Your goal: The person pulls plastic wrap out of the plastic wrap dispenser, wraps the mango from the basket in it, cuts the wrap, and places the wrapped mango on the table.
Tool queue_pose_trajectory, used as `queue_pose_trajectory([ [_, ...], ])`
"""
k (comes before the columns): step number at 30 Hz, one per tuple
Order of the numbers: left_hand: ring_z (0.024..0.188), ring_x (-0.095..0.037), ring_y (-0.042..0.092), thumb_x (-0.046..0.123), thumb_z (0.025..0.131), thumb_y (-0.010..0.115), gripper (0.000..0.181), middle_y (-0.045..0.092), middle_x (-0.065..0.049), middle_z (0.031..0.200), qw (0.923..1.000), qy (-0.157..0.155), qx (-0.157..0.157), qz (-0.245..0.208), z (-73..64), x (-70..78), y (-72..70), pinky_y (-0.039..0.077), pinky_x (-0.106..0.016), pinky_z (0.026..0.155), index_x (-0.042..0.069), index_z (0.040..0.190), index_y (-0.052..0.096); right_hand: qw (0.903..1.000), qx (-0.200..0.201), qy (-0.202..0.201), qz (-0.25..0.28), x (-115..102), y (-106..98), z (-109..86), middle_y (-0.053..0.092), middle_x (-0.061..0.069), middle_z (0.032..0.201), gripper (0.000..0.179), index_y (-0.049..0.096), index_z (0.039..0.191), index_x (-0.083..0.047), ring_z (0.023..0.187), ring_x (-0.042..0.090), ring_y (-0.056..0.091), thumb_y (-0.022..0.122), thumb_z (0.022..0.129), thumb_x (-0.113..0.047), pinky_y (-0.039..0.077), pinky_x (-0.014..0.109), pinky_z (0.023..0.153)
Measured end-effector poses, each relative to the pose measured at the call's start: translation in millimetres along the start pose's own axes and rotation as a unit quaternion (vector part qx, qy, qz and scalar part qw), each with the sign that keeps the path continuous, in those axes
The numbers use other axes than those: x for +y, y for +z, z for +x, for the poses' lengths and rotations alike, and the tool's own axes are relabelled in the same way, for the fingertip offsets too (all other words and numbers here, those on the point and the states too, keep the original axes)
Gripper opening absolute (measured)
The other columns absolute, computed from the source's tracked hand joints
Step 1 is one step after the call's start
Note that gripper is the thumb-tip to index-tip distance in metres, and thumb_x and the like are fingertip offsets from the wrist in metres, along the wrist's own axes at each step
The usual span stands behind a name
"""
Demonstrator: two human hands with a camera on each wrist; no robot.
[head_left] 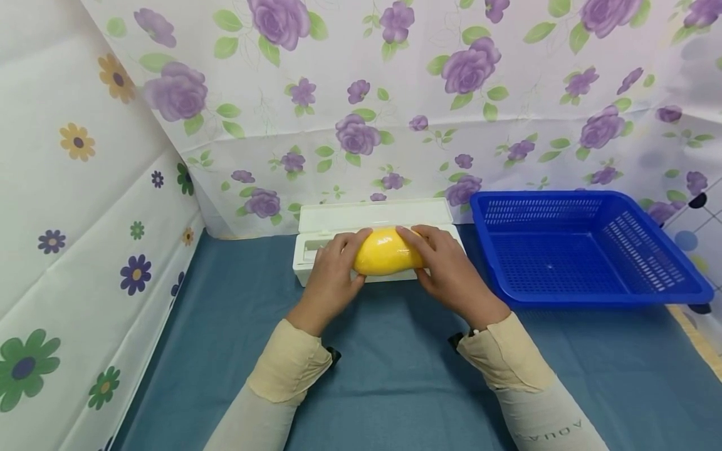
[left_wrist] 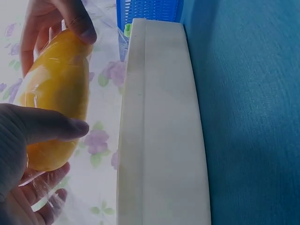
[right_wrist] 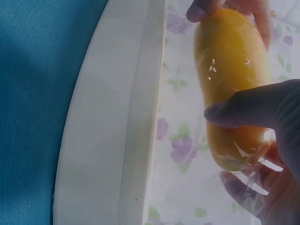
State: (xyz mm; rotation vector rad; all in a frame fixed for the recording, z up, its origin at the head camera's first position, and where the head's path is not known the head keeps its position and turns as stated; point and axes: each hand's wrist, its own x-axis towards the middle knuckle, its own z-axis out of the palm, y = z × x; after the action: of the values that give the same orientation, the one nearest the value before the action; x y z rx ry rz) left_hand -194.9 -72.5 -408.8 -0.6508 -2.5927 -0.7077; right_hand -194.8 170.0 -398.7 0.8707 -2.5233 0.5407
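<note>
A glossy yellow mango [head_left: 386,252] is held up between my two hands, above a long white box. Clear plastic film clings around it, and loose film trails near the fingers in the right wrist view. My left hand [head_left: 329,270] grips one end of the mango, thumb on the near side. The opposite end is gripped by my right hand [head_left: 455,274], its thumb [right_wrist: 243,108] across the mango. Behind the mango, the white box [head_left: 303,273] looks like a cling film dispenser, with its lid [head_left: 375,215] raised at the back. The hands and mango hide much of its inside.
To the right of the white box stands a blue plastic basket [head_left: 496,275] with perforated sides. A blue-green cloth [head_left: 389,388] covers the table. Flower-patterned sheets [head_left: 350,75] hang behind and along the left.
</note>
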Motion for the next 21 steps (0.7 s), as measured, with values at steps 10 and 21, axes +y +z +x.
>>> queue_pose_trajectory([
  [10, 0.115, -0.032, 0.058, -0.003, 0.08, 0.079, 0.081, 0.055, -0.011, 0.131, 0.9979, 0.019, 0.062, -0.006, 0.2, 5.3, 2.6, 0.044, -0.047, 0.089, 0.022, 0.148, 0.044, 0.9982, 0.059, -0.013, 0.001, -1.5, -0.9, 0.9, 0.052, 0.016, 0.139, 0.09, 0.036, 0.157, -0.019, 0.122, 0.036, 0.052, 0.079, 0.081, 0.005, 0.047, 0.051, 0.107],
  [21, 0.115, -0.033, 0.055, -0.009, 0.078, 0.076, 0.079, 0.052, -0.013, 0.136, 0.9924, 0.038, 0.116, -0.014, 0.1, 8.0, 5.0, 0.044, -0.05, 0.097, 0.018, 0.147, 0.045, 0.995, 0.097, -0.018, -0.007, -4.4, -2.3, 1.8, 0.05, 0.017, 0.14, 0.084, 0.04, 0.153, -0.016, 0.125, 0.038, 0.05, 0.079, 0.081, 0.003, 0.046, 0.053, 0.107],
])
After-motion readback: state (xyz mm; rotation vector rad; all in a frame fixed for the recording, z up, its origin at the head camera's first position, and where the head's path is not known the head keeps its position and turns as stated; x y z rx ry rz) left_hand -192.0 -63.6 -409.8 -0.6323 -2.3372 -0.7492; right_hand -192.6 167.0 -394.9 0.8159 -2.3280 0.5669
